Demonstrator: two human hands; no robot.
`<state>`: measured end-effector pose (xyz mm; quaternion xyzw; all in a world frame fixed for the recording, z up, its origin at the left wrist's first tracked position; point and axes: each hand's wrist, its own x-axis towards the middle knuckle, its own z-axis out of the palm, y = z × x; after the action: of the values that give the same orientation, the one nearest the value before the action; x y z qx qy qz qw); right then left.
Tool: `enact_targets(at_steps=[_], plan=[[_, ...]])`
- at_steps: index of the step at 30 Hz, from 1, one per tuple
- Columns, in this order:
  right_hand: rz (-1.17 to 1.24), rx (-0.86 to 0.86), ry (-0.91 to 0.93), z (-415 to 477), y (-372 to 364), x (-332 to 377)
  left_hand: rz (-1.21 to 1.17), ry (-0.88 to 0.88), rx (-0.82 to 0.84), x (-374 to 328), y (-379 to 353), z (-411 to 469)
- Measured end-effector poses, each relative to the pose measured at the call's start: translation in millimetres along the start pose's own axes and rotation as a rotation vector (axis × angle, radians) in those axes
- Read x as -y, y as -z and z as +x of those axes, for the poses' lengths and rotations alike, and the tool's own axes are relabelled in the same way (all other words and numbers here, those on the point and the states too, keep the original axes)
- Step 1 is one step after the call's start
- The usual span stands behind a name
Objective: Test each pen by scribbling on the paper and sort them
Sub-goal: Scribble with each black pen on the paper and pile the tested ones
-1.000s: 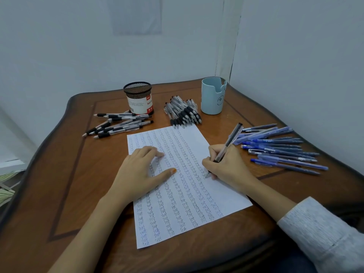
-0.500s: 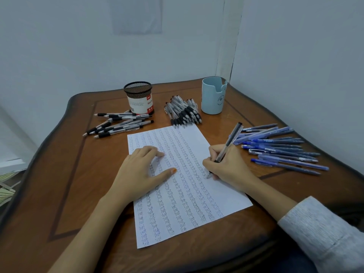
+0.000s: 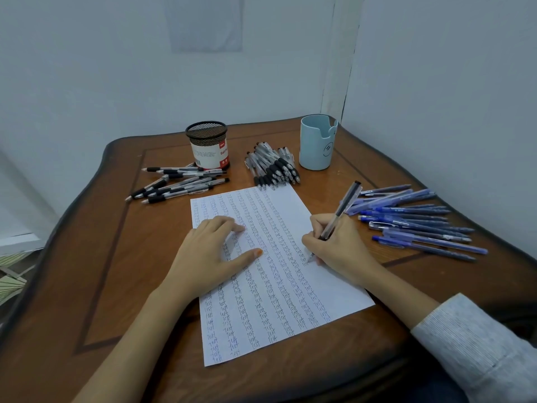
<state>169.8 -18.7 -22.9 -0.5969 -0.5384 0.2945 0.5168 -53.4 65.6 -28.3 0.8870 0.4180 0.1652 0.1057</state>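
Note:
A white sheet of paper (image 3: 279, 289) covered in columns of small written words lies in the middle of the wooden table (image 3: 96, 257). My right hand (image 3: 337, 245) grips a clear pen with a black cap (image 3: 343, 207), its tip touching the paper near the right edge. My left hand (image 3: 209, 254) rests flat on the paper's left half, fingers spread. Three pen groups lie around: black-grip pens (image 3: 177, 184) at the left, a tight pile of black-grip pens (image 3: 273, 167) at the top of the paper, and blue pens (image 3: 412, 219) at the right.
A black mesh pen holder (image 3: 209, 144) stands at the back left and a light blue cup (image 3: 318, 142) at the back right. Walls close in behind and to the right of the table. The table's curved edge runs along the left.
The right hand and pen tip have shifted very slightly on the paper. The left hand has stayed in place.

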Motion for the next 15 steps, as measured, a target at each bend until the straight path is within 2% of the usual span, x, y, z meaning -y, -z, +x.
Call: enact_targets(at_steps=[3,8,15], plan=[[0.058,0.001,-0.059,0.9,2.0,1.6,-0.002,0.002,0.003,0.0,0.0,0.4],[0.355,0.022,-0.216,4.4,6.3,6.4,0.0,0.001,0.004,1.4,-0.5,0.0],[0.353,0.088,-0.19,5.9,9.3,4.8,-0.006,-0.001,0.003,0.1,0.9,0.4]])
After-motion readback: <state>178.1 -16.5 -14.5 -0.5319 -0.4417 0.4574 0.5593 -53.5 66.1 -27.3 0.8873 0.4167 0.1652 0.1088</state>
